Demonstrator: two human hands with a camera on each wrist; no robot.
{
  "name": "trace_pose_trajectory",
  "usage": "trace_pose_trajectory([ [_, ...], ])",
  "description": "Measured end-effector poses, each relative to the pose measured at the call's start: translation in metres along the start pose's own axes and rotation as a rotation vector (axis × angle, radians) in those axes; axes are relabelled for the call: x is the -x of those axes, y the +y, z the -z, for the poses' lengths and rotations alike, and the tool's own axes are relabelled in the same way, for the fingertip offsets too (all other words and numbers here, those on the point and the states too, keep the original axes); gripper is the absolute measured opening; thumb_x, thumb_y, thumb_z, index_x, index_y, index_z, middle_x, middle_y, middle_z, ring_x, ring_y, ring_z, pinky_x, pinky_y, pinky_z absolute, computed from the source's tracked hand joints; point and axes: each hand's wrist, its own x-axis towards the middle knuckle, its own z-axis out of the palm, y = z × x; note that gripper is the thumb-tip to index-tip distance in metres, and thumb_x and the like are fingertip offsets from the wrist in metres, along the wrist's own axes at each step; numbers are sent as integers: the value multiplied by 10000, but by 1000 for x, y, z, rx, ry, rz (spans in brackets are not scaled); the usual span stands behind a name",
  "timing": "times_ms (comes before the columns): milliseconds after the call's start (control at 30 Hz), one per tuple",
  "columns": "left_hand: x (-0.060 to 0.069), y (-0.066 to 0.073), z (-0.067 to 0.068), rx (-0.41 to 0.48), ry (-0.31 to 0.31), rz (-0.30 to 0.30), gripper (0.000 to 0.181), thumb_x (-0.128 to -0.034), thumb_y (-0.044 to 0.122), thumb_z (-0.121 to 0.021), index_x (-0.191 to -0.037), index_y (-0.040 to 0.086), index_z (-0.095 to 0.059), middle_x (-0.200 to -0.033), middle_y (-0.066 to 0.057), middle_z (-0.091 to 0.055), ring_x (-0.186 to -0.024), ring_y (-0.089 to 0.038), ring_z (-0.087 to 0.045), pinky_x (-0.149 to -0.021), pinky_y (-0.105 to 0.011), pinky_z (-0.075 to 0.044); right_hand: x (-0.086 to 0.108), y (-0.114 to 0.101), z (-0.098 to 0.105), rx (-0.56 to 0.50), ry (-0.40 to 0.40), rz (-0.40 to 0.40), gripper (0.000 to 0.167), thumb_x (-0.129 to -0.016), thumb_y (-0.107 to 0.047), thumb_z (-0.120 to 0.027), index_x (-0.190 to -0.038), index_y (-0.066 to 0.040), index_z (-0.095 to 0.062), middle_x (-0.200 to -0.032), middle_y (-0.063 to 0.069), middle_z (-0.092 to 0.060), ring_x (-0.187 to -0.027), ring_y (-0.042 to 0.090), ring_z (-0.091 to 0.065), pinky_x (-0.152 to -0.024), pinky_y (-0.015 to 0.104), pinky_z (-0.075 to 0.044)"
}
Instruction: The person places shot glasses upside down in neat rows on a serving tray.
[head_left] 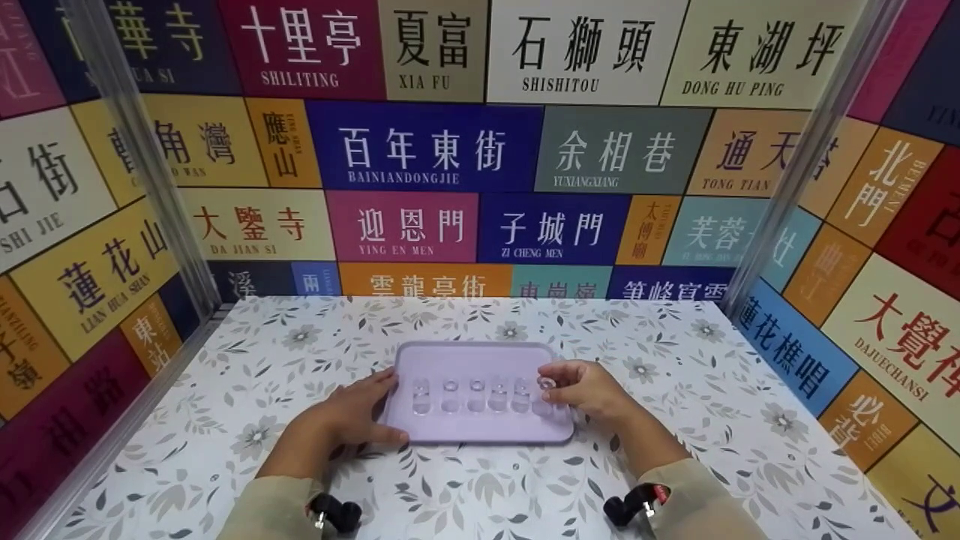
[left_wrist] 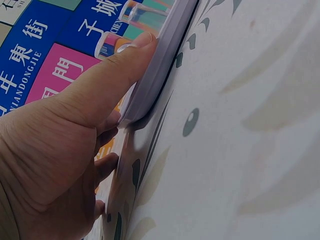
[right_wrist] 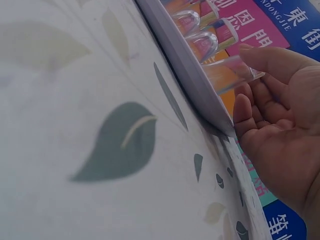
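Note:
A pale lilac tray (head_left: 480, 431) lies on the table, with several small clear glasses (head_left: 476, 397) set in a row across it. My left hand (head_left: 352, 409) holds the tray's left end, thumb by the front corner and fingers along the side. In the left wrist view, the thumb (left_wrist: 115, 70) presses against the rim. With thumb and index finger, my right hand (head_left: 592, 390) pinches the rightmost small glass (right_wrist: 227, 75) near its top. That glass is over the tray's right end; whether its base touches the tray I cannot tell.
The table (head_left: 480, 495) is covered with a white leaf-and-flower print. Panels with large printed characters (head_left: 420, 146) stand behind it and at both sides, with clear strips at the corners. Small black devices (head_left: 337, 514) are worn on both wrists.

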Motion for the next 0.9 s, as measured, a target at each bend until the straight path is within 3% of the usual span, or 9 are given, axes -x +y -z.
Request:
trace_pose_trajectory([
  [200,-1,2,0,-7,1,7,1221,-710,730,-883,-1704,337,-295,-1814,135,-160,-1681,-443,-113,-1332,-740,-71,3,-2,0,34,-9,-4,563,-845,-83,-895,-1351,49,-688,-1219,144,-768,-1024,119,-691,-837,191,-618],
  [500,-6,2,-1,-14,-12,-20,1229,-716,735,-874,-1709,308,-287,-1816,134,-148,-1689,-401,-122,-1345,-714,-41,6,-5,5,-6,22,-14,593,-864,-86,-876,-1396,57,-655,-1277,180,-751,-1032,123,-689,-851,184,-613],
  [733,-6,1,-2,-8,-12,-18,1247,-703,746,-875,-1710,308,-285,-1816,133,-149,-1687,-413,-117,-1339,-725,-48,8,-9,17,-80,152,4,529,-939,-117,-822,-1410,47,-647,-1341,221,-710,-1098,121,-676,-905,162,-593],
  [900,-4,1,-1,-24,11,-10,1231,-719,761,-856,-1709,289,-295,-1820,79,-171,-1677,-435,-148,-1334,-734,-94,6,-10,24,44,261,31,470,-1000,-297,-778,-1396,-61,-692,-1357,137,-727,-1193,159,-673,-989,197,-555],
])
